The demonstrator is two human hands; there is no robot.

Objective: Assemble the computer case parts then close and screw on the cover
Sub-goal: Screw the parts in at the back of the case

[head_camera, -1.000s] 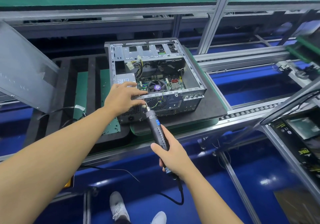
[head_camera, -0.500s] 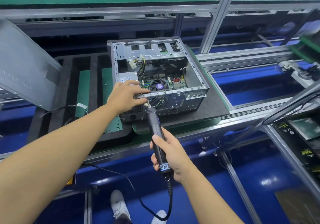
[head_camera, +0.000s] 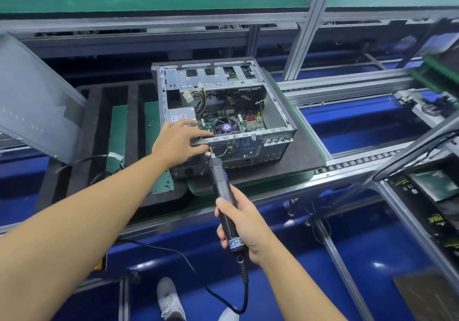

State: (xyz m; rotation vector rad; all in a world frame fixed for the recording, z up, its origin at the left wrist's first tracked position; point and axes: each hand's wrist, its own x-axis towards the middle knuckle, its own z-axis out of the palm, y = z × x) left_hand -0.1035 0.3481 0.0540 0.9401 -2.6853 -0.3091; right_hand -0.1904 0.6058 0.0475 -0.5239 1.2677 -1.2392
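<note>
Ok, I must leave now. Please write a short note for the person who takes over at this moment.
Left hand grips the rear top rail of the computer case.
Right hand holds the electric screwdriver, tip at the rear panel close to the left hand.
The case lies open on a black pad, with board, fan and power supply inside.
The side cover leans at the far left, off the case.
Left: finish the fastening at the tip (screw not visible), fit the cover, screw it on.
</note>
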